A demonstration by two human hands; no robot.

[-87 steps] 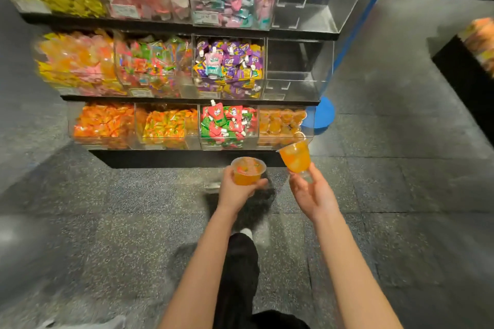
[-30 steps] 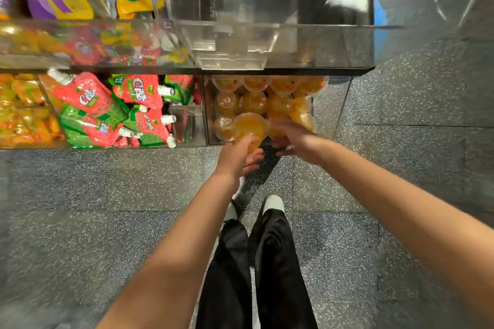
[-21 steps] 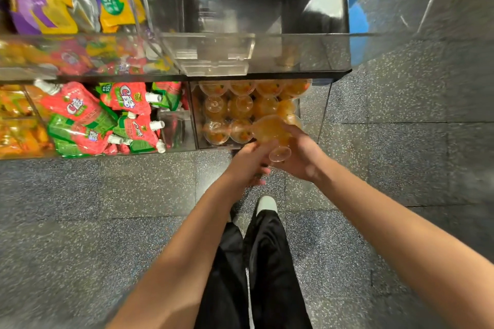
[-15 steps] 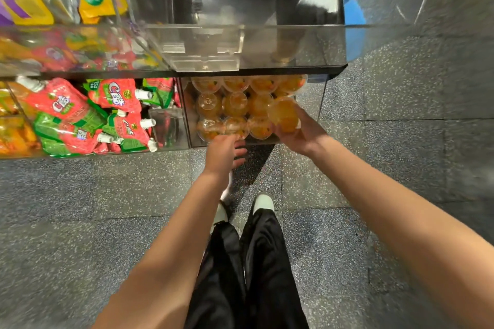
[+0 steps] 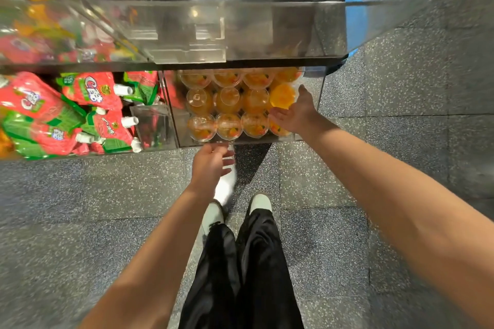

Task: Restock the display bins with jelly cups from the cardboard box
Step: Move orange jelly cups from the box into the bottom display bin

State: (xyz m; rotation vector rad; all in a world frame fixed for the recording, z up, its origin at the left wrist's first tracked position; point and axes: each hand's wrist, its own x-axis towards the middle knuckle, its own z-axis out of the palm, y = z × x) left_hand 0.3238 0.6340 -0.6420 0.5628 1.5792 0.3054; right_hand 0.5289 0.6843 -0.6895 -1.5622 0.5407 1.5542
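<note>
Floor: speckled grey stone tiles [image 5: 401,157], running under the display.
Rack: tiered clear acrylic display bins [image 5: 240,32]; upper tier overhangs the lower, so reach in low.
Neighbour bin: red and green spouted drink pouches [image 5: 88,115]; leave alone.
Target bin: clear acrylic bottom-right bin [image 5: 310,139], nearly filled with orange fruit jelly cups in clear plastic [image 5: 227,112], packed in rows.
Cardboard box: not in view.
Right hand [image 5: 294,112]: inside the bin, grip apart, fingers spread beside the right-hand cups; nudge gently, keep rows level.
Left hand [image 5: 211,163]: just outside the front wall, grip apart, holding nothing.
</note>
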